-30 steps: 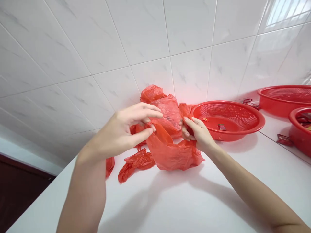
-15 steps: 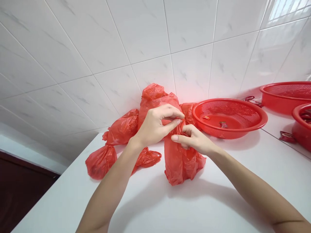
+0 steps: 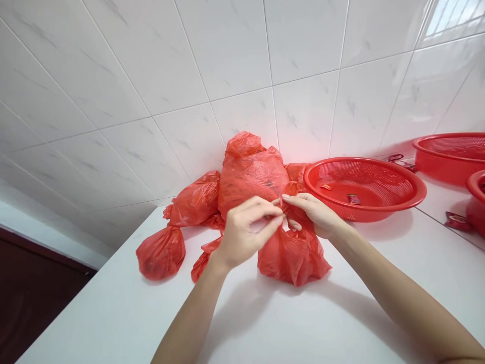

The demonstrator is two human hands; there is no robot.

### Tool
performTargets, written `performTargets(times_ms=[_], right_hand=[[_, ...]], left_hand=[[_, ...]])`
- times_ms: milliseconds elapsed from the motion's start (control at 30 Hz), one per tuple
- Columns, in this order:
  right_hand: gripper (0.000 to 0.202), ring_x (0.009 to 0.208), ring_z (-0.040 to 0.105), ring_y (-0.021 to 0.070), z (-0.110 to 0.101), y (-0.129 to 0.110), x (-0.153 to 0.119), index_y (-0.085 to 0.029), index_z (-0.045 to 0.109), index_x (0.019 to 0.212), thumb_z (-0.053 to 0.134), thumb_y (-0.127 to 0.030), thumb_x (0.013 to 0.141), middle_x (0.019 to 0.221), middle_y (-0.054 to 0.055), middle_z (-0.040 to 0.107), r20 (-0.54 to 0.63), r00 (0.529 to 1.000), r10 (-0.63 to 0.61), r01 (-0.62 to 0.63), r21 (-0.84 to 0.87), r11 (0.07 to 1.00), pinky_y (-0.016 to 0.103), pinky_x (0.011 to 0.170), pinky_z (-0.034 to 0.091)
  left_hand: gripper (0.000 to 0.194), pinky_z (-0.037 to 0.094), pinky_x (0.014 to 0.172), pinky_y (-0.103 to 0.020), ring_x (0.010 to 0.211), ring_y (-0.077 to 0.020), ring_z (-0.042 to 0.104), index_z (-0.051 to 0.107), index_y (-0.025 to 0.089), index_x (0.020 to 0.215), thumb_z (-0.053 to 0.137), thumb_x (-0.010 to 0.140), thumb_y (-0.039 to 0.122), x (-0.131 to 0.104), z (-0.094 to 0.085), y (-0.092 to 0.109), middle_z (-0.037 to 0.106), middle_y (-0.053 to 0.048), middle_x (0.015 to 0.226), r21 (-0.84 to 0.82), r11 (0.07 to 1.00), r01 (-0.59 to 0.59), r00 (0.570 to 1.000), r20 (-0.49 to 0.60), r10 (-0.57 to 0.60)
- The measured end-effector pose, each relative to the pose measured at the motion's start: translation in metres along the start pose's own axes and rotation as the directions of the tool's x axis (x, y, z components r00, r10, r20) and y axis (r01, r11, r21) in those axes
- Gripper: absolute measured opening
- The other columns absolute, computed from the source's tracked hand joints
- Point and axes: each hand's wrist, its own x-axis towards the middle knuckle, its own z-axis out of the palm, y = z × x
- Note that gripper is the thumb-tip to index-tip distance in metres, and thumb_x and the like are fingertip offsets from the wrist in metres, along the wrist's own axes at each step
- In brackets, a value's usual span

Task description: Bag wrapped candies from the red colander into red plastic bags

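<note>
Glossy tiles (image 3: 235, 50) back 2 hands (image 3: 244, 230) (image 3: 318, 215) pinching crinkled plastic (image 3: 293, 260).

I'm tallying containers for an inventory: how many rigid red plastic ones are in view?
3: a perforated basket beyond the right hand, a second basket at the far right, and a container partly cut off by the picture's right edge. Others may be hidden.

Both hands (image 3: 242, 235) pinch a red bag (image 3: 293, 260) near a red basket (image 3: 358, 213).

Bare forearms (image 3: 194, 308), bare hands (image 3: 239, 236), slender fingers (image 3: 297, 201)
</note>
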Motion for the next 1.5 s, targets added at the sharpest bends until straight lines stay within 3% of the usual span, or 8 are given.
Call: performTargets(times_ms=[200,333,467,733,967,1067,1300,1500], right_hand=[[0.035,0.046,0.058,0.0113,-0.004,0.001,-0.001,-0.013,0.074,0.096,0.080,-0.044,0.078,0.058,0.000,0.067,-0.035,0.999,-0.010,0.012,0.039,0.999,0.024,0.052,0.050],[0.037,0.058,0.069,0.0156,-0.004,-0.002,-0.002,-0.014,0.072,0.091,0.080,-0.047,0.078,0.066,0.004,0.072,-0.019,1.000,-0.024,0.024,-0.002,1.000,0.027,0.061,0.055],[0.037,0.061,0.072,0.0181,0.000,-0.003,-0.004,-0.016,0.066,0.085,0.074,-0.052,0.083,0.074,0.002,0.070,-0.029,0.993,-0.118,0.108,-0.223,0.969,0.030,0.064,0.057],[0.026,0.068,0.067,0.0179,0.004,-0.005,-0.016,-0.021,0.062,0.084,0.058,-0.044,0.096,0.081,0.003,0.067,-0.018,0.932,-0.363,0.277,-0.612,0.741,0.028,0.059,0.052],[0.011,0.058,0.058,0.0127,0.003,-0.013,-0.025,-0.023,0.061,0.088,0.052,-0.019,0.095,0.072,-0.001,0.065,0.087,0.859,-0.505,0.326,-0.854,0.407,0.024,0.057,0.045],[0.008,0.070,0.066,0.0147,0.005,-0.012,-0.024,-0.023,0.055,0.092,0.051,-0.017,0.095,0.081,0.000,0.068,0.127,0.853,-0.506,0.365,-0.837,0.407,0.023,0.064,0.050],[0.015,0.131,0.059,0.0279,0.000,-0.010,-0.022,-0.023,0.057,0.094,0.052,-0.010,0.088,0.136,0.013,0.063,0.264,0.863,-0.431,0.429,-0.834,0.348,0.037,0.094,0.055],[0.017,0.108,0.065,0.0224,-0.004,-0.015,-0.028,-0.021,0.065,0.088,0.052,-0.012,0.095,0.130,0.012,0.062,0.393,0.847,-0.359,0.482,-0.852,0.205,0.032,0.079,0.055]], left_hand=[[0.020,0.054,0.094,-0.039,0.089,-0.0206,0.069,0.078,0.025,0.093,0.059,0.093,0.019,-0.007,0.011,-0.002,0.080,-0.002,0.095,0.089,0.995,0.034,0.975,0.217,-0.052],[0.016,0.055,0.087,-0.036,0.083,-0.0193,0.068,0.076,0.023,0.083,0.062,0.091,0.024,-0.005,0.009,-0.014,0.077,-0.003,0.086,-0.037,0.987,0.159,0.985,0.081,-0.155],[0.024,0.054,0.094,-0.035,0.100,-0.0211,0.068,0.071,0.020,0.107,0.070,0.084,0.028,-0.002,0.013,-0.029,0.074,-0.006,0.103,-0.285,0.919,0.273,0.949,-0.079,-0.307],[0.052,0.051,0.101,-0.038,0.110,-0.0235,0.067,0.059,0.020,0.126,0.076,0.077,0.029,0.001,0.029,-0.043,0.071,-0.009,0.116,-0.598,0.637,0.486,0.865,0.223,-0.449],[0.030,0.050,0.090,-0.033,0.092,-0.0207,0.068,0.074,0.018,0.103,0.077,0.078,0.034,0.001,0.030,-0.041,0.076,-0.005,0.093,-0.621,0.564,0.545,0.829,0.299,-0.472],[0.029,0.049,0.086,-0.029,0.085,-0.0186,0.065,0.075,0.016,0.075,0.073,0.082,0.044,0.002,0.029,-0.040,0.073,-0.005,0.081,-0.654,0.544,0.526,0.843,0.317,-0.434],[0.032,0.049,0.071,-0.024,0.071,-0.0135,0.063,0.075,0.016,0.070,0.088,0.066,0.045,0.002,0.033,-0.036,0.071,-0.001,0.072,-0.787,0.319,0.528,0.757,0.265,-0.598],[0.035,0.041,0.058,-0.023,0.057,-0.0094,0.053,0.068,0.015,0.057,0.091,0.053,0.041,0.008,0.024,-0.066,0.061,0.002,0.059,-0.768,0.426,0.478,0.674,0.010,-0.739]])
